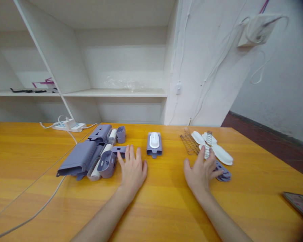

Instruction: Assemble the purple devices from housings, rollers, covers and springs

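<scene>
My left hand (132, 168) rests on the table with its fingers spread, its fingertips beside a flat purple-grey plastic piece (119, 150). Just left of it stand a purple-grey cup-like part (107, 164) and larger purple-grey housings (80, 154), with white cylinders (94, 174) among them. My right hand (200, 171), fingers apart and a little bent, is over the table by metal springs (190, 143), white oval pieces (222, 154) and a stack of purple-grey plates with holes (222, 171). Whether its fingertips touch a spring, I cannot tell. Between my hands lies a purple-grey housing (154, 153) bearing a white oval part (154, 139).
A white power strip (70, 125) with a plug sits at the table's back left, and a cable (44, 205) runs forward from there. At the right edge lies a phone-like dark device (299, 203). White shelves (116, 93) rise behind the wooden table (161, 208).
</scene>
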`<state>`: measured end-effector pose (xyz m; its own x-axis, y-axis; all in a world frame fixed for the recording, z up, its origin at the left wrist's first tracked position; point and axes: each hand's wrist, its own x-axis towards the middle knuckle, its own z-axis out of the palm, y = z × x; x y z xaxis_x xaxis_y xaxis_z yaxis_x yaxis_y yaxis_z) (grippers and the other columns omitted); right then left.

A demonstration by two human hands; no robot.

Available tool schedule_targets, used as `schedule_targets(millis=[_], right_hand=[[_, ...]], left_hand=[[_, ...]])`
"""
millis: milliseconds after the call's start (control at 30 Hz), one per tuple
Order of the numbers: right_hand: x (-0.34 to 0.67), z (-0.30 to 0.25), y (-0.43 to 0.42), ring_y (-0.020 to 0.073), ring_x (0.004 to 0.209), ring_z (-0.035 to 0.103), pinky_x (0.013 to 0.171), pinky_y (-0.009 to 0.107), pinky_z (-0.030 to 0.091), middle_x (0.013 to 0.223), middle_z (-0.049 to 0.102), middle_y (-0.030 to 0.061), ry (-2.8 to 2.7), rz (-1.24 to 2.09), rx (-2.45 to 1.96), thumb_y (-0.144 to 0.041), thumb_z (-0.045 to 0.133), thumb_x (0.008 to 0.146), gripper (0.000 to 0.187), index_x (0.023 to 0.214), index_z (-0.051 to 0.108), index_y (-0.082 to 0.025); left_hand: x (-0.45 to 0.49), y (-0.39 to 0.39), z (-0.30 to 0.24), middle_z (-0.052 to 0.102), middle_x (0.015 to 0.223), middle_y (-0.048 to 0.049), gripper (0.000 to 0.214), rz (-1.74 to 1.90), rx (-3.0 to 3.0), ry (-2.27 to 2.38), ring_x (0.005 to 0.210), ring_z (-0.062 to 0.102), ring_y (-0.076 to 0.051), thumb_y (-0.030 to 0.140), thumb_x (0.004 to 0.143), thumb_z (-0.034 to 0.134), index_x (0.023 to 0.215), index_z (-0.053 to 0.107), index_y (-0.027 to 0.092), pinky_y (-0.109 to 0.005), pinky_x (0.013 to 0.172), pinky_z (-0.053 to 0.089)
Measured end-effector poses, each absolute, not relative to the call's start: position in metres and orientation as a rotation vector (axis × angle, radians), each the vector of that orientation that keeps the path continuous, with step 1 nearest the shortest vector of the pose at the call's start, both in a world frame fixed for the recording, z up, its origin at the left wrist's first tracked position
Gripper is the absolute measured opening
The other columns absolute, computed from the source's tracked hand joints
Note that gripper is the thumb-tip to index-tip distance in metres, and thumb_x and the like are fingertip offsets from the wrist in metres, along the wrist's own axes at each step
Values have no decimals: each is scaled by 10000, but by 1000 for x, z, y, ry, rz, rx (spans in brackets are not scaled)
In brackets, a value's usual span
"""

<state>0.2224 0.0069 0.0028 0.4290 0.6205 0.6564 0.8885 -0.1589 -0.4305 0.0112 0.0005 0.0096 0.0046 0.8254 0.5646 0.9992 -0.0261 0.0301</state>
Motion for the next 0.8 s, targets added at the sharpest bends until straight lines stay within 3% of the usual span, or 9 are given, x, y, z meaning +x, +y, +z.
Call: schedule_targets(millis=[133,333,533,667,800], right_hand=[[227,3,9,414,1273,256,921,720,116,1417,253,214,-1291,-413,-1952,-317,449,810,654,1412,244,-169],[223,6,3,384,1204,360,876,552,347,1357,318,236,-1435,-351,-1945,-331,455,817,626,1382,299,-109],[218,4,1,370,1204,360,958,621,222,1370,318,195,-1470,-456,-1910,-287,455,814,582,1364,329,-142],[220,2,1,361,1221,339,957,530,325,1347,301,223,-1535,-352,-1787,-300,467,815,612,1363,318,-74],[215,4,-2,326,1221,359,956,513,357,1323,329,182,-1618,-257,-1566,-280,460,827,591,1382,303,-151]], left_hand=[[11,0,10,426,1342,-194,468,-633,-1960,-1858,1297,300,-332,304,821,471,1259,477,138,-586,1063,88],[9,0,11,431,1332,-193,456,-643,-1986,-1869,1286,312,-323,309,829,459,1252,480,139,-572,1063,105],[9,1,10,434,1330,-188,458,-657,-1987,-1863,1288,305,-325,311,823,469,1249,483,145,-569,1063,101],[10,2,9,430,1333,-188,465,-648,-1988,-1862,1283,313,-326,310,820,470,1254,479,145,-570,1061,104],[11,2,9,434,1329,-190,463,-635,-1983,-1857,1278,319,-327,306,817,473,1250,481,144,-569,1059,113]])
